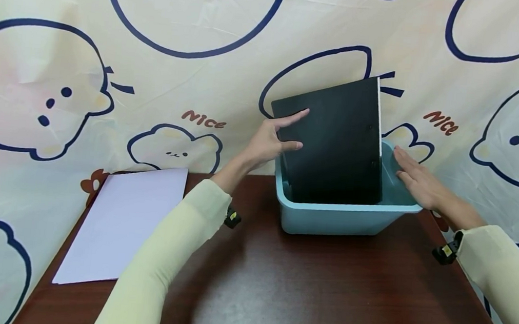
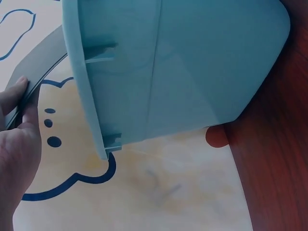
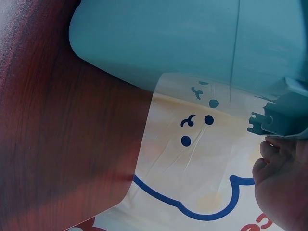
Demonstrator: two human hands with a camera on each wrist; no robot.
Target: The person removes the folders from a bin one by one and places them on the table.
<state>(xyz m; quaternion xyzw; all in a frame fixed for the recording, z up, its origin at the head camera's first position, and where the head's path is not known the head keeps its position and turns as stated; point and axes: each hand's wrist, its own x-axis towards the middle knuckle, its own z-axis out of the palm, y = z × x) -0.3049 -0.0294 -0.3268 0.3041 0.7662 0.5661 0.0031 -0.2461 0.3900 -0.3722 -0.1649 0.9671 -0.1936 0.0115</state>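
Observation:
A black file folder (image 1: 335,138) with a pale right edge stands tilted inside a light blue plastic bin (image 1: 333,220), leaning back toward the wall. At the folder's left edge my left hand (image 1: 267,141) grips it, the thumb and index finger lying on its front face. The left wrist view also has the folder's edge (image 2: 45,60) between the digits of the left hand (image 2: 21,149). My right hand (image 1: 420,182) rests at the bin's right rim with its fingers extended. Only part of that right hand (image 3: 284,178) shows in the right wrist view, beside the rim.
White paper sheets (image 1: 127,217) lie in a stack at the left of the dark brown table (image 1: 299,289). Behind the bin hangs a cream cloth (image 1: 229,87) printed with cartoon bears. The bin stands near the table's back edge.

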